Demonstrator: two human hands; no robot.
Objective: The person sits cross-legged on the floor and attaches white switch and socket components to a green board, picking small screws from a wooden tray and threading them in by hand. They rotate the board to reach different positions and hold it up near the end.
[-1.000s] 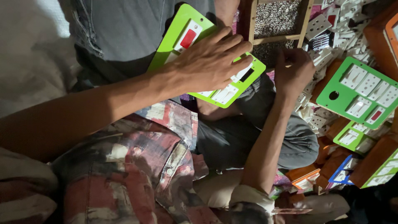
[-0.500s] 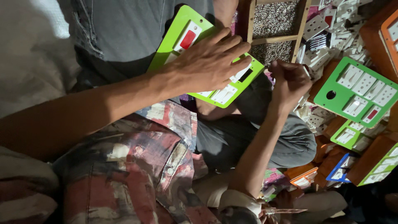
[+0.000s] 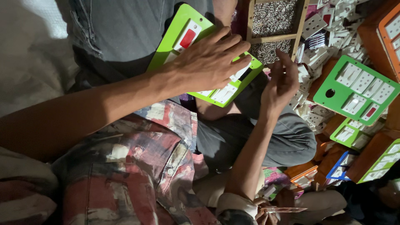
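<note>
**Right hand lifts clear of the tray; left hand holds the green panel**

Moved since half a second ago: the right hand (image 3: pixel 280 85) has come away from the edge of the wooden tray (image 3: pixel 301 29) and now hangs in the air with the wrist turned, fingers loosely curled and pointing up, thumb close to the forefinger. Whether a small part is pinched between them cannot be told; nothing shows there. A second ago that hand was higher, close against the lower tray compartment, so the reading is a pick from the tray followed by a carry back toward the lap.

Unchanged: the left hand (image 3: pixel 210 62) lies flat, fingers spread, pressed on the face of the green switch panel (image 3: pixel 183 31), which rests tilted across the lap against the grey shirt (image 3: pixel 121 29). Panel carries a red rocker and white modules; its lower right corner sits just beside the right hand.

Surroundings, by size: patterned red trousers (image 3: pixel 137 175) in the foreground; a second green panel (image 3: pixel 356 89) to the right with an open round hole; orange-backed panels below it; a heap of loose white switch modules (image 3: pixel 329 29) next to the tray; the tray's compartments hold small metal screws.
</note>
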